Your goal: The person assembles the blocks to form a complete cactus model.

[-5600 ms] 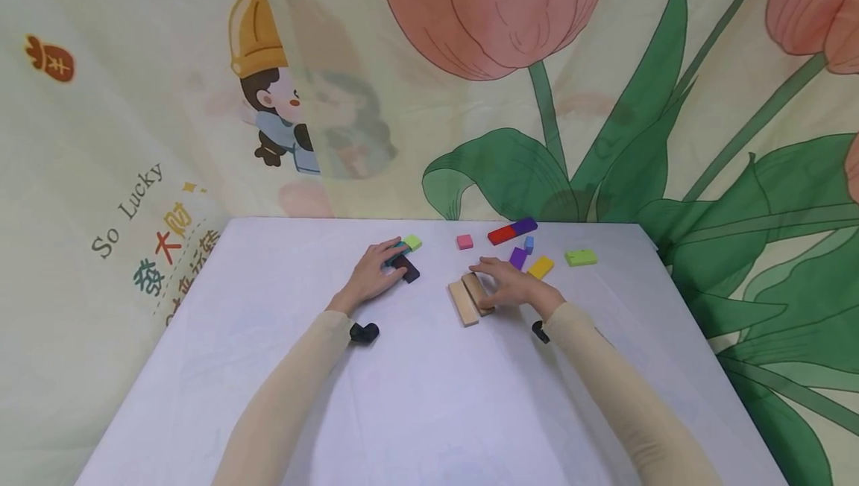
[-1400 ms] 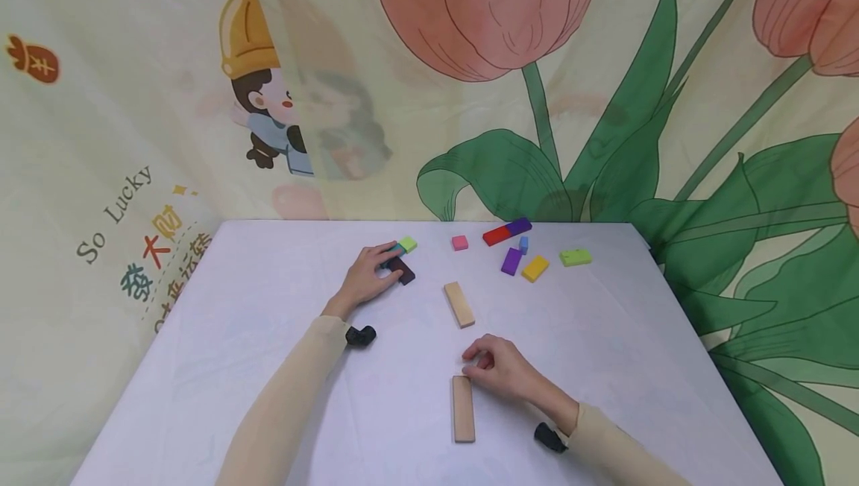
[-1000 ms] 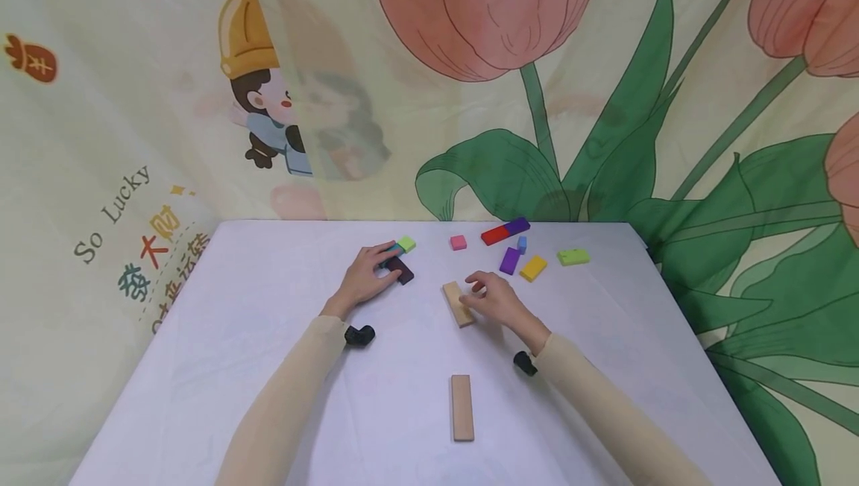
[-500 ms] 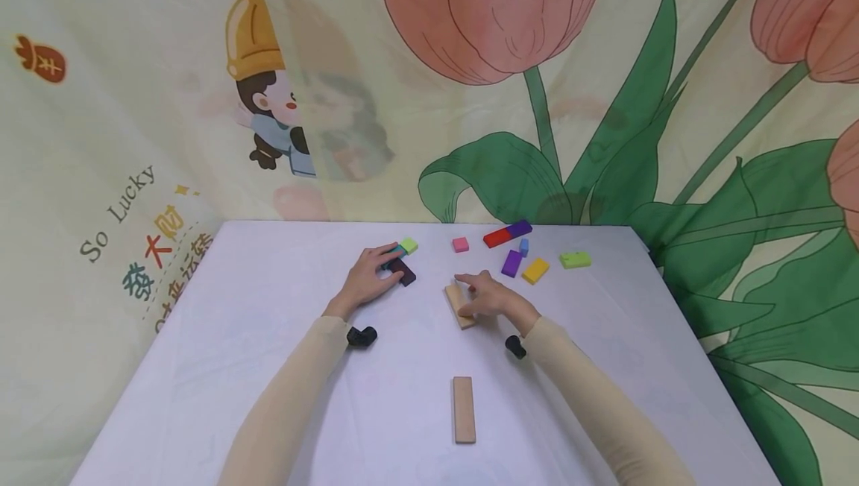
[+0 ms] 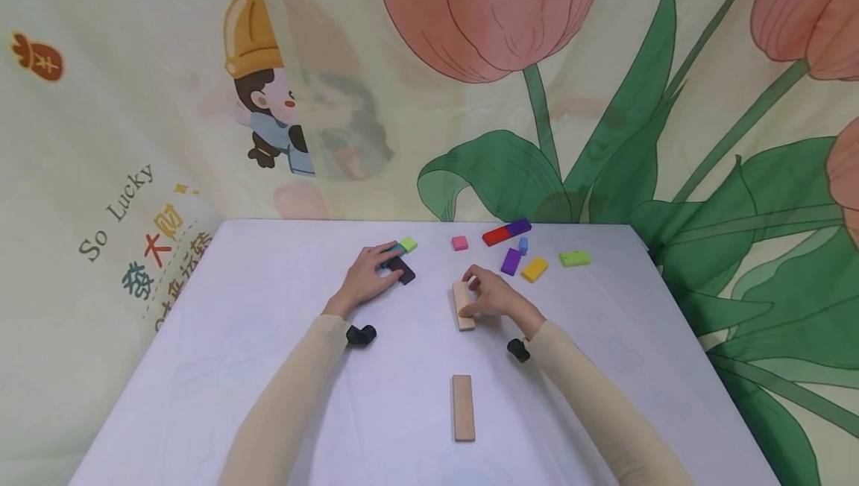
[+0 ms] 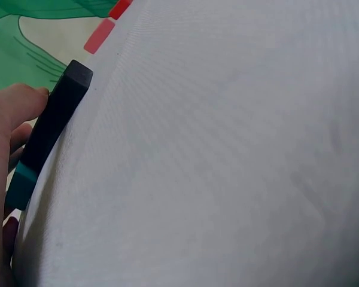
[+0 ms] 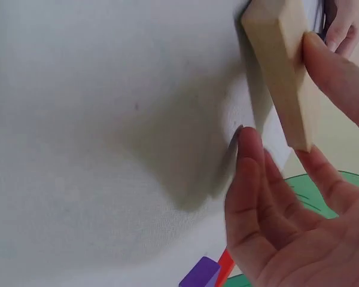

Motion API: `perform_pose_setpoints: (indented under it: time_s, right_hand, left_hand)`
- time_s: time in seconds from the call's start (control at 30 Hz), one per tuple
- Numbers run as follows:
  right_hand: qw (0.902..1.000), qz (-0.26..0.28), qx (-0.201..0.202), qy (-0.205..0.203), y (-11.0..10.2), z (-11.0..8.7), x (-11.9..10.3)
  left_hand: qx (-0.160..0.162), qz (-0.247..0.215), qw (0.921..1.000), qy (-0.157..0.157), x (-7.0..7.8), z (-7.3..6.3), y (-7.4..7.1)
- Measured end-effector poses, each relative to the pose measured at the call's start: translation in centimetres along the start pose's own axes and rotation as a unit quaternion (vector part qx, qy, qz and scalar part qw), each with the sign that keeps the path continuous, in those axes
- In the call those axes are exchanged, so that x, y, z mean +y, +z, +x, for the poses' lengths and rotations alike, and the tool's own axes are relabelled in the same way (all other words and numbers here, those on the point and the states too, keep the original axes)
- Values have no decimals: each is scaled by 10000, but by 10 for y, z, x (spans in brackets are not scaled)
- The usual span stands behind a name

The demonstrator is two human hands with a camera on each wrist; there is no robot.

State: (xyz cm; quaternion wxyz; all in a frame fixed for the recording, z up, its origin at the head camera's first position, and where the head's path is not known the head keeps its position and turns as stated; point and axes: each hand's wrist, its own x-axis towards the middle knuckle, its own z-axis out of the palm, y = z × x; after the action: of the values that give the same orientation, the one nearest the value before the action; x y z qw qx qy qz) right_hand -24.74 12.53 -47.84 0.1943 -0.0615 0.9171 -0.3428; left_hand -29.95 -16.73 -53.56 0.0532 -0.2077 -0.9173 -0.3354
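Observation:
My right hand pinches a plain wooden block near the middle of the table. In the right wrist view the thumb lies on one side of this wooden block and a fingertip touches its end; the other fingers are bent, away from it. A second wooden block lies flat nearer the front. At the left, my left hand rests on a black block and a teal block, its fingers fairly straight. In the left wrist view the thumb touches the black block.
Behind the left hand sits a light green block. Farther right lie blocks: pink, red, purple, blue, yellow and green. A printed cloth hangs behind the white table.
The right hand set one wooden block down near the front, then returned to the other. That one is now gripped and turned straighter. The left hand has stayed in place.

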Motion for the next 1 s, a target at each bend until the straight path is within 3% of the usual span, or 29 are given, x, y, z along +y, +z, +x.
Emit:
perform_pose_setpoints:
  time_s: [0.17,0.4,0.73,1.0]
  right_hand:
    - [9969,635,454,-97,3,-4,-1]
    - [9853,1418,941,-139,4,-12,7]
    - [9861,1552,413,-420,9,-37,17]
    - [9895,1387,280,-282,25,-45,20]
  left_hand:
    - [-18,6,10000,-50,1,0,-2]
    - [-87,-4,9999,-119,2,0,-1]
    - [-39,-20,10000,-30,4,0,-3]
    - [-75,-50,9999,-94,2,0,-2]
